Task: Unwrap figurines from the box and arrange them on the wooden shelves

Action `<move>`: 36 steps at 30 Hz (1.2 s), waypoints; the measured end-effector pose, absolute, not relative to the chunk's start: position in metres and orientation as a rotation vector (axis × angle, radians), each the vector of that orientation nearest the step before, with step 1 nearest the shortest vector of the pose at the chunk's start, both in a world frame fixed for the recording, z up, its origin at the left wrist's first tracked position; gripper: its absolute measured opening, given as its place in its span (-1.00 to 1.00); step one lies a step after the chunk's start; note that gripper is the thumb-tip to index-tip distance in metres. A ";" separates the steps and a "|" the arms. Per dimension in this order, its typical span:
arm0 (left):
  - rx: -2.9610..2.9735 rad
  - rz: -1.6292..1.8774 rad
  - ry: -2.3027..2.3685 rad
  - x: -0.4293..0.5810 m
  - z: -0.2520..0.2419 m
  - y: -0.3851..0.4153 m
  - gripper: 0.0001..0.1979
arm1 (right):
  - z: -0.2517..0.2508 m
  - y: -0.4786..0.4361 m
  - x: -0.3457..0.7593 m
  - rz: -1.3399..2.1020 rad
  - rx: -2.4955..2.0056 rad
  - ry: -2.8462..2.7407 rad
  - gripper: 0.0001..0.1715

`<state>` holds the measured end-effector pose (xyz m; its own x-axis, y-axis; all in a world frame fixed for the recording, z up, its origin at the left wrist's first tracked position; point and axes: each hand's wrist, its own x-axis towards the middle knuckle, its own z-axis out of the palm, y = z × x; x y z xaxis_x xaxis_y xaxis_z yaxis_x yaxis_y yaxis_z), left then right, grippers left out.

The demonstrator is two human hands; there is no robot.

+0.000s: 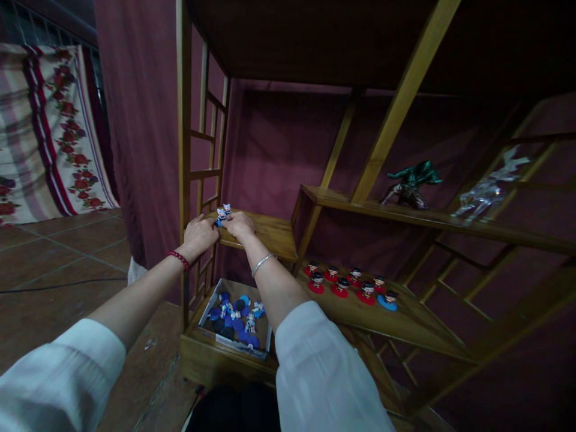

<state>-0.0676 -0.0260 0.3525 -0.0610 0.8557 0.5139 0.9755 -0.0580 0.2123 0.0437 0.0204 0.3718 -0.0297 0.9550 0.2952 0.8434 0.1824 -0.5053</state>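
Note:
Both my hands reach to the front left corner of a small upper wooden shelf (pixel 270 231). My left hand (pixel 200 234), with a red bead bracelet at the wrist, is closed by the shelf edge. My right hand (pixel 239 225), with a silver bangle, is closed beside it. Two small blue and white figurines (pixel 224 212) stand on the shelf right at my fingertips; whether the fingers grip them or something blue beneath is unclear. Below my arms sits a white box (pixel 211 302) filled with several blue figurines (pixel 236 315).
A lower wooden shelf (pixel 405 324) carries several red-based figurines (pixel 342 287) and one blue-based figurine (pixel 387 300). A green statuette (pixel 411 180) and a silvery one (pixel 488 189) stand on a higher shelf. Maroon cloth lines the unit. A floral cloth (pixel 49 132) hangs at left above tiled floor.

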 end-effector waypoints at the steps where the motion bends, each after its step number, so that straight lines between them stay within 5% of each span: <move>1: -1.989 -0.780 -1.992 -0.068 0.352 -0.025 -0.63 | 0.372 0.021 0.044 0.251 -1.687 -1.890 -0.57; 36: -1.945 -0.802 -1.956 -0.069 0.348 -0.024 -0.64 | 0.368 0.023 0.046 0.294 -1.677 -1.841 -0.61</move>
<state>-0.0690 -0.0242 0.3481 -0.0636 0.8311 0.5524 0.9798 -0.0533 0.1930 0.0462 0.0234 0.3683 0.0016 0.9561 0.2931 0.8171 0.1678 -0.5516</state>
